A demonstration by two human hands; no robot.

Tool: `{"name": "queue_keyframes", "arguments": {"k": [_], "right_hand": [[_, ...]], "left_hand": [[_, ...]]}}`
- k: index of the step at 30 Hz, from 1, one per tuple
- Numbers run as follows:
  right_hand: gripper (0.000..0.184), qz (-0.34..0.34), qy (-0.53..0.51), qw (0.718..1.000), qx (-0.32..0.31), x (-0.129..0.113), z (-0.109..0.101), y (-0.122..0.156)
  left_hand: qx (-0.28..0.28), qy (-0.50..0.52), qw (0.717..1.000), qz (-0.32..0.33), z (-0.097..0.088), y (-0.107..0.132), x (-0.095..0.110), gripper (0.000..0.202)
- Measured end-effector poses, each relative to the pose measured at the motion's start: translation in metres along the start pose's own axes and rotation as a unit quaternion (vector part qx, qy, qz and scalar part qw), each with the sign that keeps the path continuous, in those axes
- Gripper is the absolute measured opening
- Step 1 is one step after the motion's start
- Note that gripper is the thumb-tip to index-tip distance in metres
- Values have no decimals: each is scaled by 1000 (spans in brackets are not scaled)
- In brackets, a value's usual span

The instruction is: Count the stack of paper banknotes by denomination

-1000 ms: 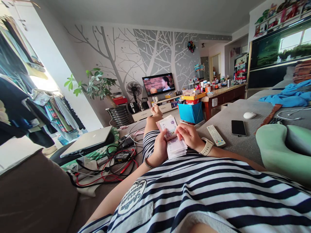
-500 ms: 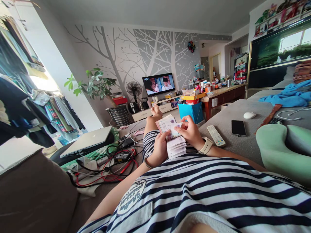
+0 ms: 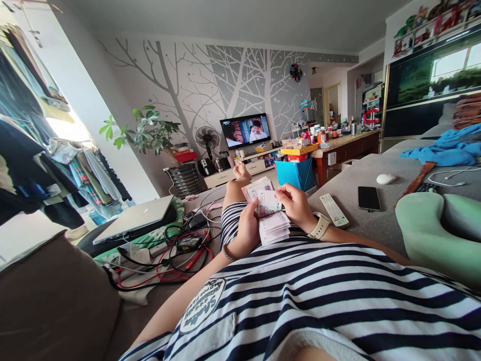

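Note:
A bundle of banknotes (image 3: 273,228) is held above my lap, its lower ends fanned over the striped cloth. My left hand (image 3: 246,228) is closed round the bundle, the thumb pressed on its face. With thumb and fingertips, my right hand (image 3: 295,204) pinches the upper right edge of a front note marked with a 5. More notes show behind it, leaning up and to the left. The bundle hides some of my left fingers.
On the sofa to my right lie a remote control (image 3: 334,210), a phone (image 3: 369,198), a white mouse (image 3: 386,179) and a green neck pillow (image 3: 424,225). Left of me are tangled cables (image 3: 176,255) and a laptop (image 3: 133,220). A television (image 3: 246,130) is on ahead.
My right hand has moved slightly up, drawing the front note's corner up and uncovering more of its face. My left hand keeps its hold on the bundle.

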State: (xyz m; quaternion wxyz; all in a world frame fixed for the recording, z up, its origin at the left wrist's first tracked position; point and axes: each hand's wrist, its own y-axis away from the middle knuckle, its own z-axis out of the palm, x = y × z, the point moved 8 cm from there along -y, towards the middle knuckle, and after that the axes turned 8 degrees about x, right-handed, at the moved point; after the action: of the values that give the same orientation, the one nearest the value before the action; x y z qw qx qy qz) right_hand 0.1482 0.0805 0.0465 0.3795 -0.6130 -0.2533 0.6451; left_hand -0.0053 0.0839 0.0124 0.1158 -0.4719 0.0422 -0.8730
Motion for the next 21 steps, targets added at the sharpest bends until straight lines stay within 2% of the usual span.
{"name": "queue_keyframes", "arguments": {"k": [12,21], "right_hand": [[43,-10,-21,999,-22,-9,1,3],[45,-10,-16,999,-28,-11,2,3]], "left_hand": [[6,-26,1000,15,-1,-3,3,37],[-12,-48,998,36,0,-1,8,32]]}}
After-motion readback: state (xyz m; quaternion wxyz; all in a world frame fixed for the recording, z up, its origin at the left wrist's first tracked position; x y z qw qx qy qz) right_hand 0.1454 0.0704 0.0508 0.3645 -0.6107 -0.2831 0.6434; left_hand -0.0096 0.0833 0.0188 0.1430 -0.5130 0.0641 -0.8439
